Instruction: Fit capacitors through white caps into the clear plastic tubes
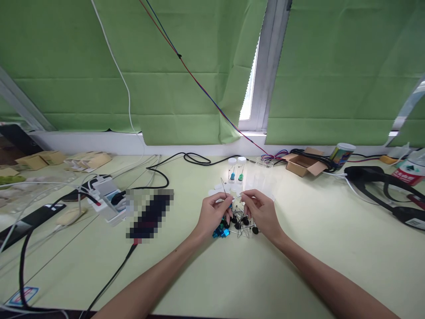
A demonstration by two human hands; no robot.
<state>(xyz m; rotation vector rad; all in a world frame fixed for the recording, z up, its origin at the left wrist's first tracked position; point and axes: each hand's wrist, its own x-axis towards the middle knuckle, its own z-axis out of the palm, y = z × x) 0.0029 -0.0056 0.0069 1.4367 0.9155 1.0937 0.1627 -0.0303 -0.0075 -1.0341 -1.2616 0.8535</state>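
My left hand [214, 212] is closed in a pinch on a thin bent wire [225, 187], which sticks up above the fingertips. Facing it a short gap away, my right hand [260, 212] has its thumb and fingers pressed together; a fine pale piece seems to reach its fingertips, too small to name. Below both hands lies a pile of black round pieces [255, 230], metal wires [244, 232] and shiny blue pieces [222, 232]. Behind them stand two clear white-capped vials, one with a blue piece [232, 176] inside, the other with a green piece [241, 177].
Clear empty tubes [259, 180] stand behind my right hand. An open cardboard box [303, 163], a can [341, 155] and black goggles-like gear [381, 186] are at the right. A power strip [111, 201], a blurred dark device [151, 217] and cables lie at the left.
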